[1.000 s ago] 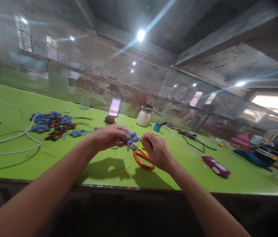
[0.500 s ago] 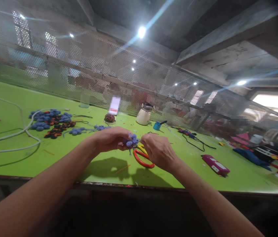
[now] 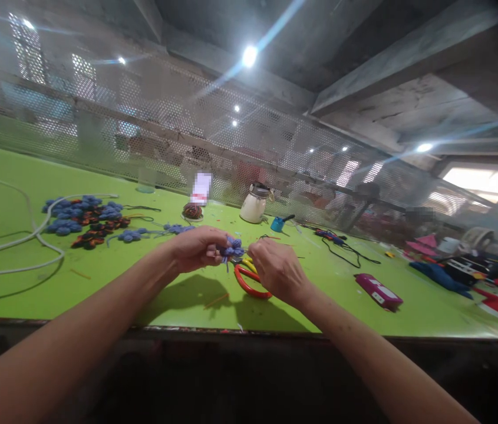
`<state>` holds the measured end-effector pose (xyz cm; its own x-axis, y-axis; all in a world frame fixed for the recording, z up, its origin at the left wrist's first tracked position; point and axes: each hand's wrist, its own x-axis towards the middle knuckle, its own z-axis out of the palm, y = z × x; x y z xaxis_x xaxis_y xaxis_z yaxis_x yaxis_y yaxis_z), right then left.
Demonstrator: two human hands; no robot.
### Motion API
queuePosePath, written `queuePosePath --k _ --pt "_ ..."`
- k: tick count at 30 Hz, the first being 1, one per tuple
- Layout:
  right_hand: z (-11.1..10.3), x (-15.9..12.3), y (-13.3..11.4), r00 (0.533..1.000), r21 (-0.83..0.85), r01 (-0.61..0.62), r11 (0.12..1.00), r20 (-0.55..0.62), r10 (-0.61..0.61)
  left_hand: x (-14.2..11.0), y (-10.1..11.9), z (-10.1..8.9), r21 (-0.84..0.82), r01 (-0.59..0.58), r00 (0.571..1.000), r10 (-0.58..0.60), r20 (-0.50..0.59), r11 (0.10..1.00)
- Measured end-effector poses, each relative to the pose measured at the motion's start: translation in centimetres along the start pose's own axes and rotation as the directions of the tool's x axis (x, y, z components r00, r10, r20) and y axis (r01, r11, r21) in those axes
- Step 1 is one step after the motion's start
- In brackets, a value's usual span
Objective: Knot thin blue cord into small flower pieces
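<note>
The green tabletop (image 3: 341, 282) stretched before me, a cluster of crocheted flowers (image 3: 111, 210) on its left. My right hand (image 3: 279, 265) was closed, fingers curled; I couldn't tell around what. My left hand (image 3: 198, 250) pinched a blue crocheted flower (image 3: 232, 248) between both hands, above scissors (image 3: 252, 294) with red and yellow handles.
</note>
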<state>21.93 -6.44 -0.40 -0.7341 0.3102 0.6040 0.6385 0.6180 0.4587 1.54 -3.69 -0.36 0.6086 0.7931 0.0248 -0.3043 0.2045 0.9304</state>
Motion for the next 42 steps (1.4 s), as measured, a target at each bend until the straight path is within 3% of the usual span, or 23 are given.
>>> queuePosePath --k 5,11,18,23,26,29,33,39,42 --pt "0.1 0.4 0.2 1.0 0.015 0.024 1.0 0.002 -0.024 0.1 0.0 -0.3 -0.055 0.06 0.998 -0.059 0.014 0.997" --pt "0.5 0.4 -0.4 0.992 0.082 -0.124 0.989 -0.016 0.126 0.1 0.1 -0.3 -0.039 0.026 1.0 -0.026 -0.006 0.999" --pt "0.6 0.2 0.0 0.999 -0.007 -0.046 0.999 -0.012 0.046 0.1 0.0 -0.1 -0.041 0.033 0.999 -0.034 -0.031 0.999" --pt "0.5 0.4 -0.9 0.988 -0.051 -0.153 0.987 0.005 0.153 0.2 0.0 0.1 -0.078 -0.014 1.0 0.013 -0.017 0.997" --pt "0.6 0.6 -1.7 0.958 -0.011 -0.285 0.958 0.036 0.285 0.1 0.1 0.3 -0.085 -0.035 0.996 0.028 -0.082 0.996" --pt "0.6 1.0 -2.1 0.889 0.188 -0.455 0.87 0.142 0.435 0.0 0.1 0.3 -0.072 -0.031 0.984 0.018 -0.179 0.997" --pt "0.6 1.4 -2.0 0.821 0.374 -0.57 0.731 0.284 0.495 0.1 0.0 0.3 -0.002 -0.058 0.985 0.057 -0.161 0.998" --pt "0.6 1.2 -1.7 0.855 0.45 -0.519 0.727 0.252 0.454 0.3 -0.2 0.1 -0.039 -0.102 0.983 0.095 -0.159 0.994" --pt "0.6 0.9 -1.7 0.899 0.347 -0.439 0.829 0.177 0.401 0.4 -0.3 -0.1 -0.052 -0.066 0.987 0.058 -0.15 0.996"
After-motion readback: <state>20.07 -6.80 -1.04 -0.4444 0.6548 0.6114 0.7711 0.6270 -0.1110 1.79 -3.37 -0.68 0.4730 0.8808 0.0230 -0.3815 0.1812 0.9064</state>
